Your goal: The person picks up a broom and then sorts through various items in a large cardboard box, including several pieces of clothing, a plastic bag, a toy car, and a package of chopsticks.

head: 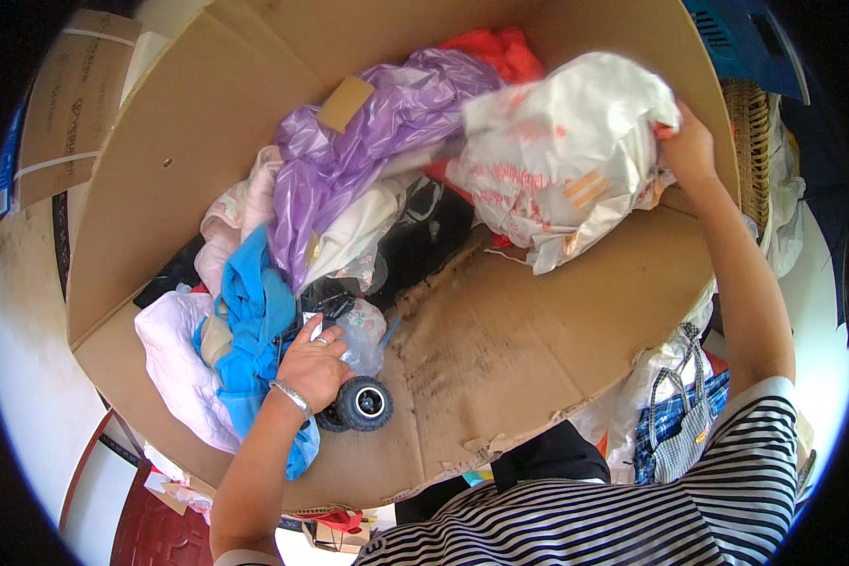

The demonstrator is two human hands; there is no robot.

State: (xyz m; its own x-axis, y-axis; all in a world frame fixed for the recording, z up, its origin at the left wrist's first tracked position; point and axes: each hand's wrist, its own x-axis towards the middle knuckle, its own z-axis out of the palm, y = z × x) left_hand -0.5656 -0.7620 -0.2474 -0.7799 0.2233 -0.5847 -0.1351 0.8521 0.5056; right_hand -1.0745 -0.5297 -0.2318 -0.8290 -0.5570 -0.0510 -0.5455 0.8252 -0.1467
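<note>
My right hand (690,145) grips a crumpled white plastic bag (573,148) with red print, by its right edge. The bag is over the right part of a large open cardboard box (495,339). Low on the left in this box, my left hand (316,364) is closed over a black toy vehicle with chunky tyres (365,403). That hand hides most of the vehicle's body. Against the left hand lies a bright blue cloth (255,304), with a pale pink quilted cloth (177,361) beyond it. A small clear plastic bag (364,336) touches the vehicle's other side.
Farther in lie a purple plastic bag (389,120), a tan card piece (345,103), red fabric (499,53) and white cloth (361,219). Outside the box stand a strapped carton (78,106), a wicker basket (748,156) and a checked bag (679,424). Dark stains mark the cardboard.
</note>
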